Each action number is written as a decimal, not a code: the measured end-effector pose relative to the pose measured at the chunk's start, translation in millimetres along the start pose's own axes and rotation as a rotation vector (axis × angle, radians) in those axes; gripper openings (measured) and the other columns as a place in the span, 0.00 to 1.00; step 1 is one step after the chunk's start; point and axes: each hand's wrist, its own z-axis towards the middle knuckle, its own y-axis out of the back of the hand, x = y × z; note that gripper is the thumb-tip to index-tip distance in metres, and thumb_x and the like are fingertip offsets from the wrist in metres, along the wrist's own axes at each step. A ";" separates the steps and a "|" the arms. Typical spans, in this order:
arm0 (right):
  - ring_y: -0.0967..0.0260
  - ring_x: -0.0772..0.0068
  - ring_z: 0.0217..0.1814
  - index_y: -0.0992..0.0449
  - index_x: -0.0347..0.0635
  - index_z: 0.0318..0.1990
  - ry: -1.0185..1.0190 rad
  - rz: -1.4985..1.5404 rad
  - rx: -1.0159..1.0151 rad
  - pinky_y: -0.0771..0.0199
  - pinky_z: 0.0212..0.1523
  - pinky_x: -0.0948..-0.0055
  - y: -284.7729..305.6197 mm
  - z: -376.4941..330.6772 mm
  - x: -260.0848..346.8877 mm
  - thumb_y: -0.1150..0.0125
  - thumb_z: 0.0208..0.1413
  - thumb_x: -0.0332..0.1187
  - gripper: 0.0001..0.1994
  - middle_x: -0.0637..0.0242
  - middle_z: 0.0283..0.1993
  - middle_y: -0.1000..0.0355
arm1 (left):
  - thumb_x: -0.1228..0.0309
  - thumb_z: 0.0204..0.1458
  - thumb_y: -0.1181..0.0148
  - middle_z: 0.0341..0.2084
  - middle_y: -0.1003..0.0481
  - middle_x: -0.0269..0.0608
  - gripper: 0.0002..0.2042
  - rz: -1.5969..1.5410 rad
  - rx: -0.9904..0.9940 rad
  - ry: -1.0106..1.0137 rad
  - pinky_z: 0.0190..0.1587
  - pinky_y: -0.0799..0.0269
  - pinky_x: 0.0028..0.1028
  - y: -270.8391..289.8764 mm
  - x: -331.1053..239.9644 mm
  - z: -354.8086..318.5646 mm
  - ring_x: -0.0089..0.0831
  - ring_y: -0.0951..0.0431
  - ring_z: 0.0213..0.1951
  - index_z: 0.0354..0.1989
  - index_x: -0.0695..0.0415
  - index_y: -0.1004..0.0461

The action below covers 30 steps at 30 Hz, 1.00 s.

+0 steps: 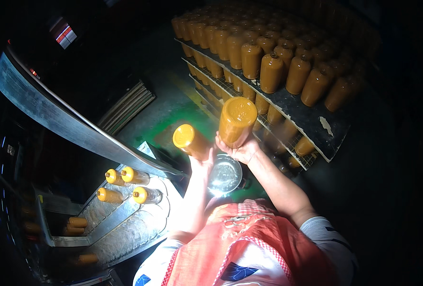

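Note:
My left hand [201, 164] grips an orange-filled bottle [191, 140] with a yellow cap, tilted up and to the left. My right hand [242, 150] holds a second orange bottle [236, 120], its flat bottom turned toward the camera. Both bottles are raised side by side in front of me, above a shiny round metal bowl [224, 175] lit brightly from below. I wear a red checked apron [242, 243].
Stacked dark trays [316, 119] at the upper right carry several rows of upright orange bottles [271, 71]. At the lower left, a machine conveyor [125, 224] holds several capped bottles [140, 194] lying down. A slanted metal panel [54, 114] stands at the left. The surroundings are dark.

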 end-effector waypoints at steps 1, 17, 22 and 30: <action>0.29 0.40 0.49 0.35 0.36 0.59 0.009 0.021 -0.006 0.16 0.44 0.46 -2.0 2.8 -6.6 0.50 0.61 0.60 0.34 0.43 0.50 0.32 | 0.40 0.57 0.47 0.57 0.28 0.36 0.31 0.018 0.062 0.020 0.46 0.18 0.39 -0.3 -6.5 2.6 0.41 0.25 0.56 0.62 0.47 0.31; 0.38 0.44 0.64 0.33 0.35 0.61 -0.002 0.253 0.010 0.23 0.55 0.42 123.0 -71.8 -41.8 0.43 0.58 0.52 0.32 0.50 0.62 0.34 | 0.42 0.62 0.53 0.56 0.26 0.47 0.29 0.401 0.041 0.101 0.58 0.28 0.53 60.0 -30.1 -77.6 0.49 0.23 0.54 0.61 0.53 0.33; 0.36 0.46 0.63 0.30 0.40 0.59 -0.028 0.230 -0.105 0.22 0.54 0.43 210.2 -104.3 -58.7 0.44 0.59 0.53 0.29 0.53 0.60 0.31 | 0.48 0.67 0.60 0.55 0.26 0.45 0.25 0.570 -0.202 -0.190 0.57 0.26 0.45 84.3 -69.7 -234.3 0.40 0.25 0.56 0.61 0.53 0.32; 0.25 0.52 0.47 0.24 0.44 0.52 0.193 -0.150 -0.570 0.18 0.47 0.52 273.5 -136.4 -143.7 0.47 0.59 0.58 0.27 0.58 0.46 0.23 | 0.63 0.61 0.40 0.39 0.22 0.33 0.15 1.247 -0.765 -1.057 0.36 0.22 0.25 76.7 -239.1 -477.2 0.20 0.21 0.37 0.54 0.53 0.22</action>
